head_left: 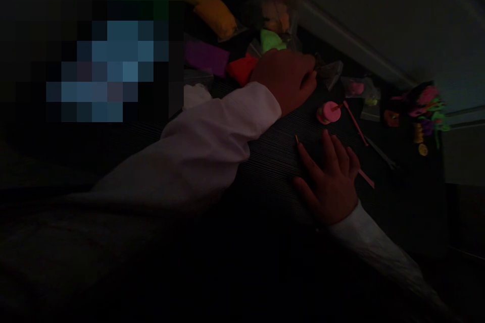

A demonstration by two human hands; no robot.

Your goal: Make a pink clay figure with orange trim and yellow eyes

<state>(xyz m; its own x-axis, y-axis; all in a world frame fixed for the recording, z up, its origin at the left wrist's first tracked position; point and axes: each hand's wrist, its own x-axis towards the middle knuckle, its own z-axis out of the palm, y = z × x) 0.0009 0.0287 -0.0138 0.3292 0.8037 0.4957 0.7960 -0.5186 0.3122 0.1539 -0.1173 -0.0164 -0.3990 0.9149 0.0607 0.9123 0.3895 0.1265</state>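
Observation:
My left hand (285, 79) is among the small bags at the back of the dark table, its fingers curled; what they hold, if anything, is hidden. Beside it lie a bright green lump (272, 40), a red packet (242, 69) and a clear bag (330, 73). My right hand (330, 181) rests on the table with fingers spread and holds nothing. A tiny orange stick (296, 139) lies at its index fingertip. Just beyond the fingers stands a round pink clay-like piece (329, 112) with a thin orange-brown stick on it.
Orange packets (216, 16), a purple packet (206, 57) and a white one (196, 97) lie left. To the right are a pink strip (356, 123), a slim tool (381, 152), bagged pink clay (355, 87) and a colourful pile (426, 103). The room is very dark; a blurred block covers the upper left.

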